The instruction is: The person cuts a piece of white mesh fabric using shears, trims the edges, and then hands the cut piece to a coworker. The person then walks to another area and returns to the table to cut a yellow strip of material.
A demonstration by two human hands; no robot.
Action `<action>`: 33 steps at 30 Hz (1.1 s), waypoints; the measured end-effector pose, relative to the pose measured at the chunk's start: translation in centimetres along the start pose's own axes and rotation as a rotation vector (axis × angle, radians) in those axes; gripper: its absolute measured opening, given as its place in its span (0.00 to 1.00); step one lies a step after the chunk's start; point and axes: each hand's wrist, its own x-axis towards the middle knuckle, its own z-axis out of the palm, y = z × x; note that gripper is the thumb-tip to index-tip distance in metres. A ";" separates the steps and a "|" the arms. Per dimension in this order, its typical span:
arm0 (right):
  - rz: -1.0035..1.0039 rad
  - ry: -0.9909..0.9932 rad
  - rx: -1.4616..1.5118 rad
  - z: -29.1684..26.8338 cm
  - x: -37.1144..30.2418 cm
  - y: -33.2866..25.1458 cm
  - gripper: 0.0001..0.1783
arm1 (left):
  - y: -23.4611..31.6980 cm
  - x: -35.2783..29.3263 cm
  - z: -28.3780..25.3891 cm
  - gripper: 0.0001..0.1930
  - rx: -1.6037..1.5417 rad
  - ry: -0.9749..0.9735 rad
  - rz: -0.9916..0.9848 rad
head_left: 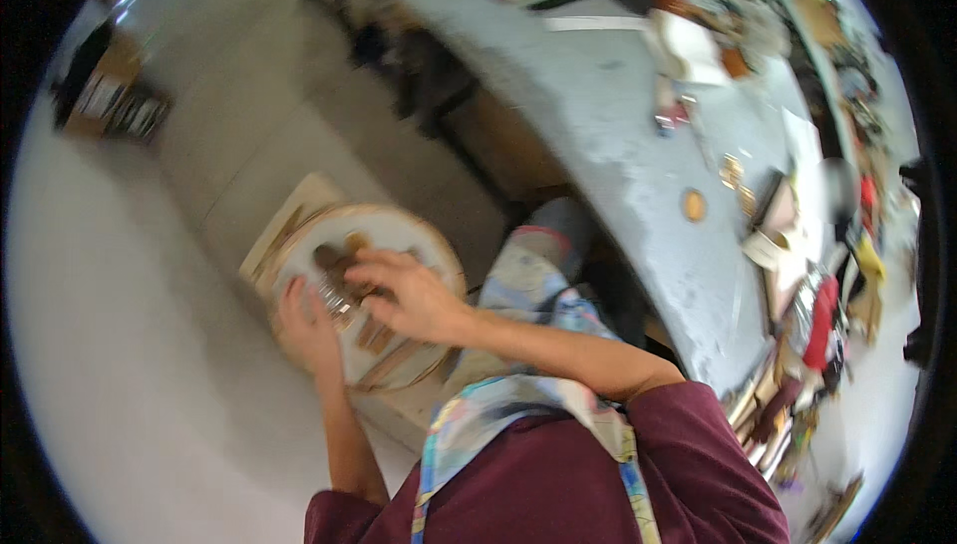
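Note:
Down to the left is a round, pale-topped surface with a wooden rim [458,263]. My left hand [310,333] lies at its left side, fingers stretched out beside a shiny, clear ribbed object [337,303]. Whether they touch it is hard to make out. My right hand [411,295] reaches over the top from the right with its fingers bent together; what they pinch, if anything, is blurred. Close to those fingertips are a dark roundish thing [329,255] and a small tan piece [356,241]. Flat brown pieces [374,336] lie below my right hand.
A long grey-blue workbench [598,160] curves along the right, bearing a round yellowish disc [694,205], a roll of tape [767,248] and much clutter at its far side. A cardboard box [112,95] sits at the upper left. A light wooden board [299,207] sticks out behind the round top.

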 end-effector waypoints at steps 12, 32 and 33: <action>0.316 1.006 -1.321 -34.3 -18.2 1.8 0.21 | 34.0 1.3 6.8 0.11 -0.809 -0.390 1.027; 0.579 1.000 -0.528 -43.0 -18.7 5.0 0.21 | 55.2 0.2 17.1 0.13 -0.569 -0.835 1.288; 0.687 0.950 -0.479 -43.3 -18.2 5.5 0.24 | 55.8 0.4 18.1 0.13 -0.609 -0.849 1.283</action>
